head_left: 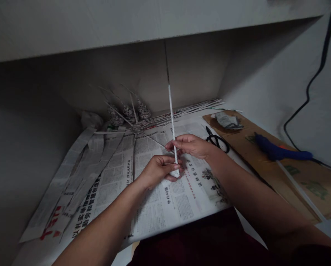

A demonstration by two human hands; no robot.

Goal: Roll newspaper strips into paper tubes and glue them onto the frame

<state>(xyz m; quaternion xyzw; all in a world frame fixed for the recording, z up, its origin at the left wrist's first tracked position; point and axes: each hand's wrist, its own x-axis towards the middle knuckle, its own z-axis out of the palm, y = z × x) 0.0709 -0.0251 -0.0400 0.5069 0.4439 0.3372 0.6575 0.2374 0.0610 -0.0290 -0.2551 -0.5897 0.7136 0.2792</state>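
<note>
A slim white rolled-paper tube (171,111) stands nearly upright between my hands, with a thin dark rod (166,62) sticking out of its top. My left hand (159,168) pinches the tube's lower end, where a wider piece of paper (176,173) shows at the fingertips. Just above it, my right hand (191,145) has its thumb and fingers closed around the tube. Both hands are over newspaper sheets (151,207) spread on the work surface. Behind them lies a knot of crossed paper sticks (137,128), one of which reaches toward my right hand.
Cut newspaper strips (68,173) lie on the left. Several small woven paper pieces (128,112) and a bundle of paper sticks (190,108) are at the back. Black-handled scissors (218,141), cardboard (245,147) and a blue glue gun (281,148) are right. A ledge (143,22) overhangs.
</note>
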